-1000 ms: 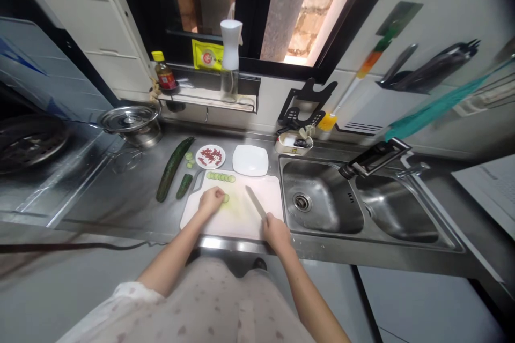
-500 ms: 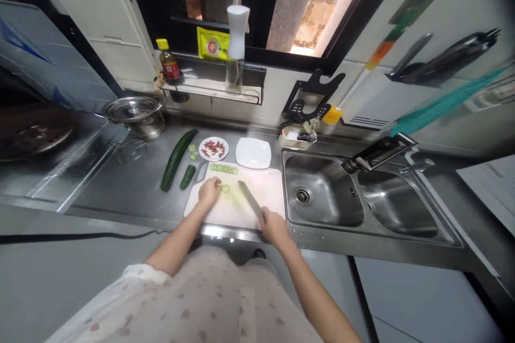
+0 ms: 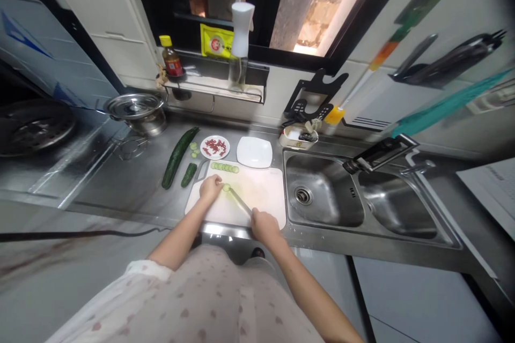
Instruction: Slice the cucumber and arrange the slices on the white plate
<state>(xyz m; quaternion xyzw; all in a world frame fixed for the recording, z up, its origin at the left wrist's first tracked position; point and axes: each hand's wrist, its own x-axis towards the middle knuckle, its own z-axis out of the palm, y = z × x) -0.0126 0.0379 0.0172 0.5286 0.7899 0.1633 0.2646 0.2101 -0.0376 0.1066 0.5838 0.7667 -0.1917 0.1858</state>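
On the white cutting board (image 3: 261, 187) my right hand (image 3: 265, 226) is wrapped round the handle of a knife (image 3: 240, 202). The blade's tip reaches a single pale green cucumber slice (image 3: 226, 187). Just left of that slice is my left hand (image 3: 211, 188), its fingers curled together. What they pinch, if anything, is too small to make out. A row of cucumber slices (image 3: 224, 168) lies along the board's far edge. Left of the board are a whole cucumber (image 3: 177, 158), a short cucumber piece (image 3: 189, 175) and a few loose slices (image 3: 194, 150).
Behind the board stand a round plate (image 3: 215, 156) with chopped red bits and a white square dish (image 3: 254, 152). A double sink (image 3: 324, 214) is to the right. At the left sits a lidded steel pot (image 3: 151, 123); a shelf (image 3: 217, 87) holds bottles.
My right hand has moved the knife left, bringing its blade to the single slice. My left hand has stayed almost in place, still curled beside it. The view has shifted slightly.
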